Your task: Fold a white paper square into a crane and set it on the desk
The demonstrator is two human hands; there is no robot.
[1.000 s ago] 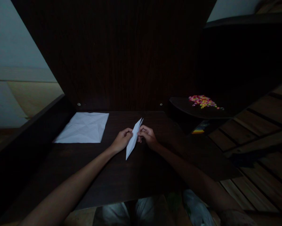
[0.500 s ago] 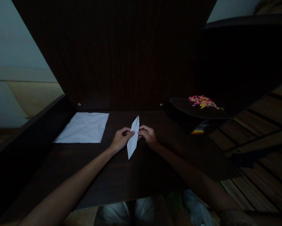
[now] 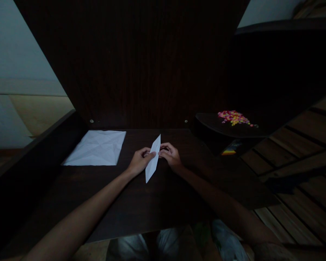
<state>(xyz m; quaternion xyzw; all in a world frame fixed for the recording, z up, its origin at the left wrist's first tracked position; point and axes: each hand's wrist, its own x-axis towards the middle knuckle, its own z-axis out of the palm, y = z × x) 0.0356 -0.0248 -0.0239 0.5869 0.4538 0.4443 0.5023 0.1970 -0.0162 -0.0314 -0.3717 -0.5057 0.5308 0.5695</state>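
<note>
A folded white paper (image 3: 152, 163), long and narrow with pointed ends, is held up above the dark desk. My left hand (image 3: 140, 160) pinches its left edge, thumb on the near face and fingers behind. On the opposite edge, my right hand (image 3: 171, 156) grips the paper between thumb and curled fingers. The far point leans slightly to the right and the near point to the left. Some fingertips are hidden behind the paper.
Creased square white sheets (image 3: 96, 146) lie on the desk (image 3: 119, 210) at the left. Small bright pieces, pink, red and yellow (image 3: 235, 117), are heaped on a curved shelf (image 3: 214, 125) at the right. A tall dark panel (image 3: 141, 65) rises behind the desk.
The folded paper has turned slightly, its near point shifting a little to the left. Both hands keep their hold, and the right thumb has moved slightly further onto the paper's edge.
</note>
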